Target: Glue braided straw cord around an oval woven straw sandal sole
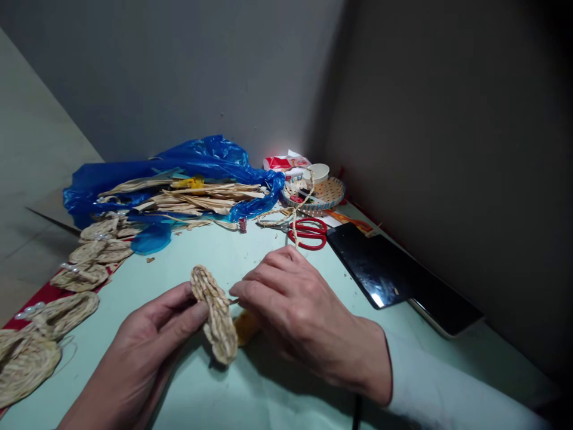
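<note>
A small oval piece of braided straw point(215, 316) stands tilted between my hands. My left hand point(152, 340) grips its left edge, thumb in front. Close to its right side, my right hand point(295, 310) is closed, fingertips pinched on a thin brownish tool or strand that touches the braid; what it is exactly is too small to tell. A braided straw cord point(294, 218) rises behind my right hand toward the basket. Something yellow point(246, 327) shows below my right fingers, partly hidden.
Braided straw slippers point(67, 316) line the left edge. Behind lie a blue plastic bag point(206, 152) with dried strips point(201, 200), red-handled scissors point(308, 234) and a woven basket point(333, 194) by a cup point(317, 173). Black tablets point(367, 263) rest at the right by the wall.
</note>
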